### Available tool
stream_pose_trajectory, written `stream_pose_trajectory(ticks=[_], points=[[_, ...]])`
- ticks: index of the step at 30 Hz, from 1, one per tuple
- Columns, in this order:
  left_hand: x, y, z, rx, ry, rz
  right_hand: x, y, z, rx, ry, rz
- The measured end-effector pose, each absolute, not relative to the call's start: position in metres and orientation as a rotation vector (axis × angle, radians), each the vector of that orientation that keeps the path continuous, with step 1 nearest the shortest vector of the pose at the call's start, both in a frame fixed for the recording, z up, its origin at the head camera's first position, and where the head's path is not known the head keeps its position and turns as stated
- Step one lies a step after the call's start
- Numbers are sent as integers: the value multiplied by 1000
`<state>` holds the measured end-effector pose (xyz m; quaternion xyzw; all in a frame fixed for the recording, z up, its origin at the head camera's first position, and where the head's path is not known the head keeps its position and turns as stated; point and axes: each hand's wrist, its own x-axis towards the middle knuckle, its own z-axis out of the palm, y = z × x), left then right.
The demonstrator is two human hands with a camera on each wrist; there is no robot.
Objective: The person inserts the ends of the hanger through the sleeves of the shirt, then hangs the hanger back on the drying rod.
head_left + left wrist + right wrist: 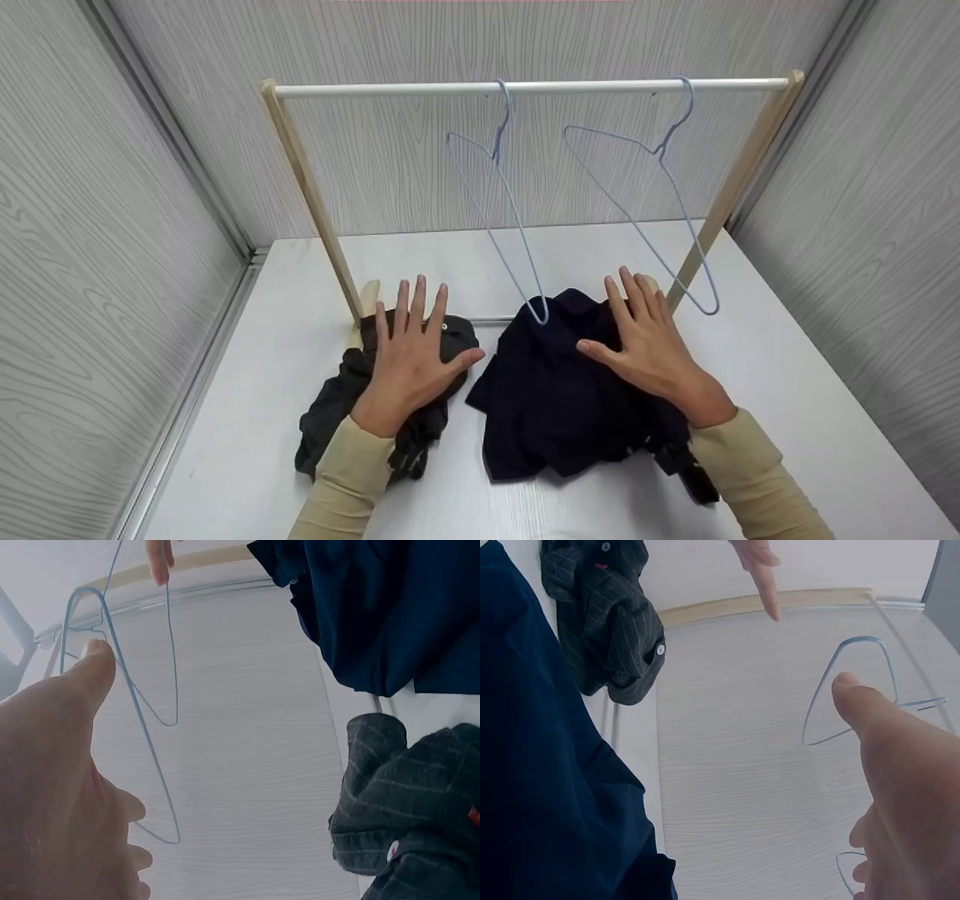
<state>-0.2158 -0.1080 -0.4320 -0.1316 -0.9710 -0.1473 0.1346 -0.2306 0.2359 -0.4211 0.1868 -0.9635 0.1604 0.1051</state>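
Note:
My left hand is spread flat, palm down, above a crumpled dark grey garment. In the left wrist view this garment shows a thin check pattern and a white button. My right hand, its fingers also straight and apart, hovers over the right side of a rumpled navy garment. Neither hand holds anything. Two thin blue wire hangers hang from the rack's white rod: one hanger near the middle, another hanger towards the right.
The rack has a white rod, a wooden left post and a wooden right post. It stands on a white table. Pale wood-grain panels enclose the back and both sides.

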Motion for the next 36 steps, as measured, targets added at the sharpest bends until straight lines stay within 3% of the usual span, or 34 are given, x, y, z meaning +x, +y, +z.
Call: stream_pose_trajectory(ticks=[10, 20, 36], points=[[-221, -76, -443, -516, -2810, -577, -230, 248, -430, 504, -2871, 531], [-230, -16, -456, -761, -2852, -671, -231, 259, -447, 428, -2943, 591], [-283, 52, -479, -960, -2640, -605, -251, 255, -475, 306, -2821, 741]])
